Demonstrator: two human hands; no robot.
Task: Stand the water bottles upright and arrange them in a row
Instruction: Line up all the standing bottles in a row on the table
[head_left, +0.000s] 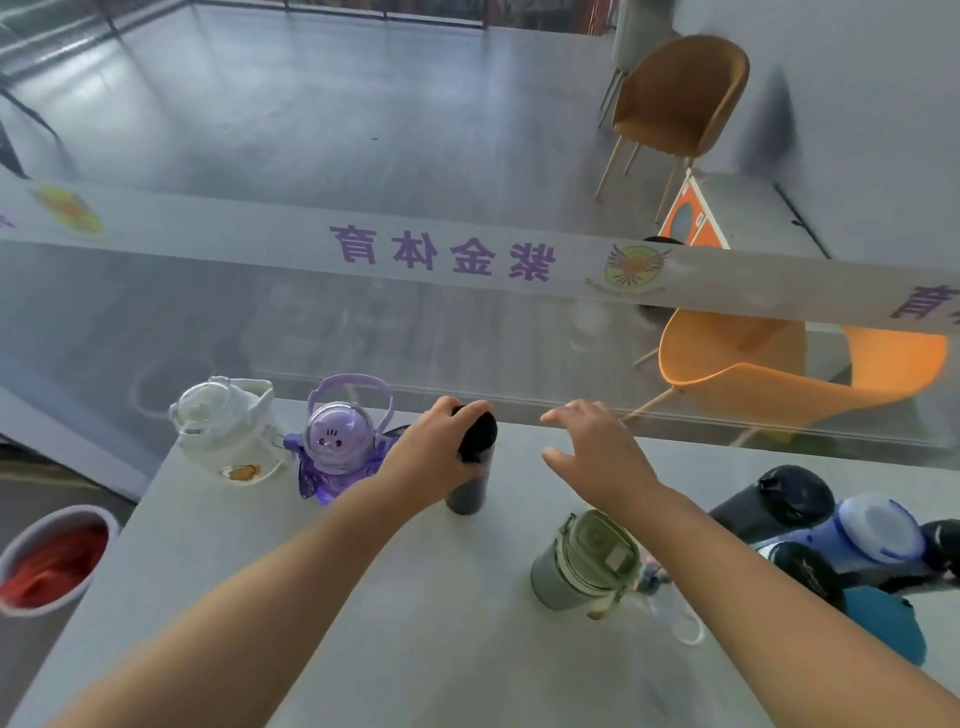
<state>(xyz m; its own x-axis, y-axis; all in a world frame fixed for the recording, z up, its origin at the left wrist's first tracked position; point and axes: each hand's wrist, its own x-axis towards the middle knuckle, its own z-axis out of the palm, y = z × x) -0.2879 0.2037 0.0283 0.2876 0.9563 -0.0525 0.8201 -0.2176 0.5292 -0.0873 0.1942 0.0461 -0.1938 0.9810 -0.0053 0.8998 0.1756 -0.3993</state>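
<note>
On the grey table (363, 597) a white bottle (228, 431) and a purple bottle with a bunny face (337, 441) stand upright side by side at the far left. My left hand (431, 452) grips the cap of a dark slim bottle (470, 467) that stands upright just right of the purple one. My right hand (597, 452) hovers open beside it, holding nothing. A green bottle (582, 561) stands under my right forearm. At the right edge lie a black bottle (779, 499), a blue bottle with a white cap (862, 535) and a teal one (888, 623).
A glass wall with a white banner (467, 254) runs directly behind the table's far edge. A round bin with red contents (52, 561) sits on the floor to the left. Orange chairs (779, 364) stand beyond the glass.
</note>
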